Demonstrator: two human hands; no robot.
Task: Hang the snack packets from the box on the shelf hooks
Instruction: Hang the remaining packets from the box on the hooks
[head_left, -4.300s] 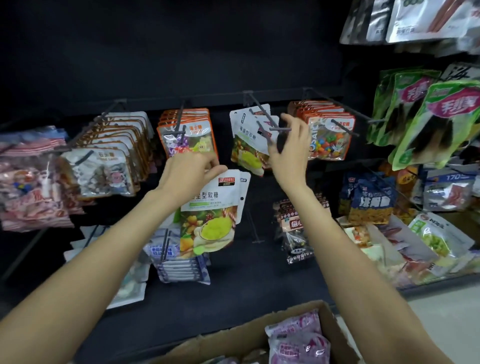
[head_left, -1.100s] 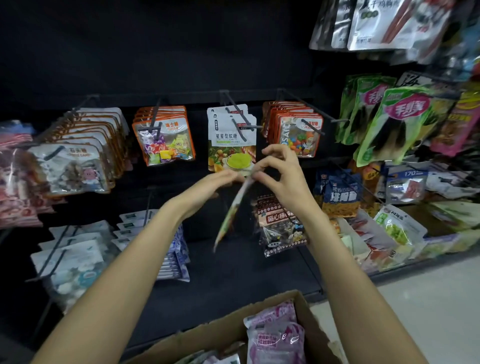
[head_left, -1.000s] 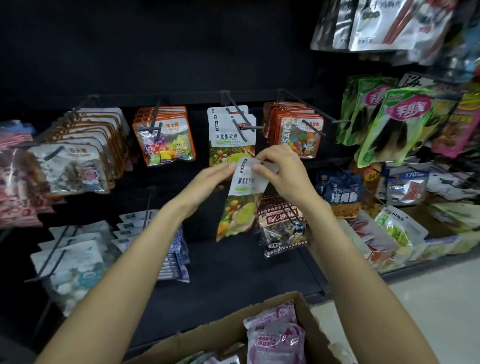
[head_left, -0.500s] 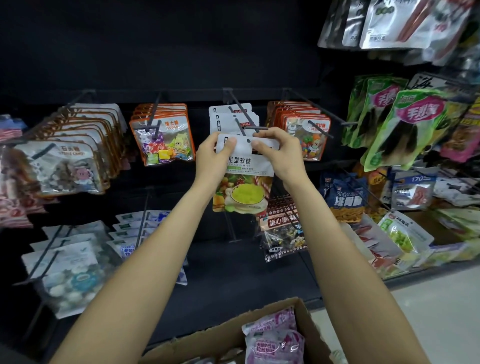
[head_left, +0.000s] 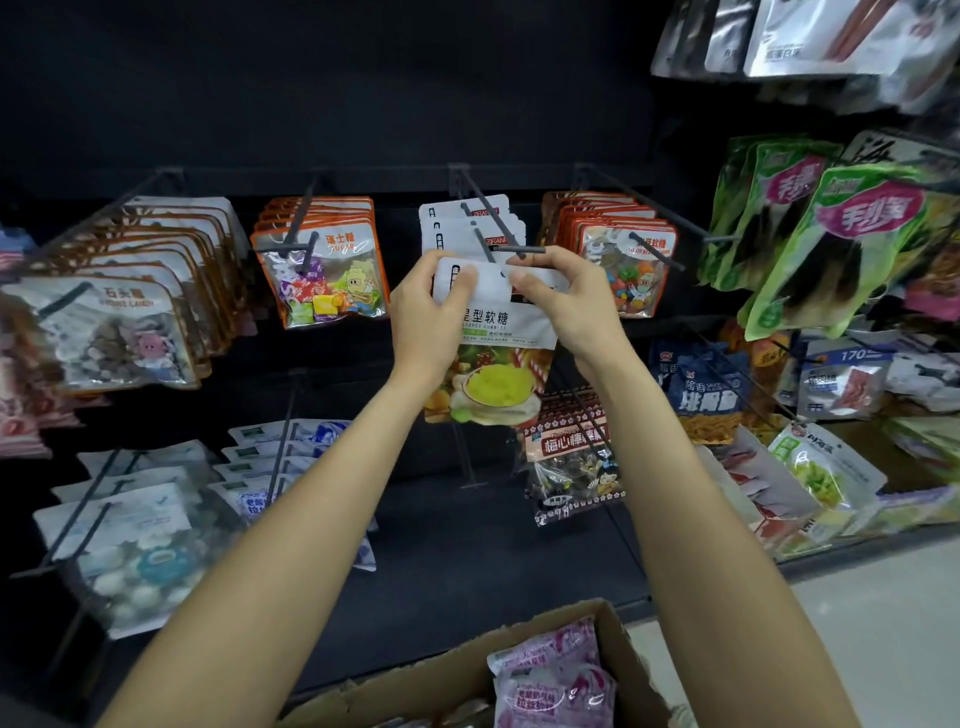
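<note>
I hold a white gummy packet (head_left: 498, 358) with a green-and-yellow fruit picture upright in front of the middle hook (head_left: 493, 223). My left hand (head_left: 428, 317) pinches its top left corner and my right hand (head_left: 566, 306) pinches its top right corner. The packet's top edge sits just below the hook's front tip. Matching white packets (head_left: 467, 221) hang behind it on that hook. The cardboard box (head_left: 431, 680) stands at the bottom, with pink packets (head_left: 550, 680) inside.
Orange-edged candy packets (head_left: 324, 265) hang on the hook to the left and more orange packets (head_left: 618, 254) to the right. Green packets (head_left: 831, 244) fill the right shelf. A dark plum-candy packet (head_left: 571, 457) hangs below.
The packet has turned from edge-on to face me and has risen to the middle hook. Both hands have moved up with it to its top corners.
</note>
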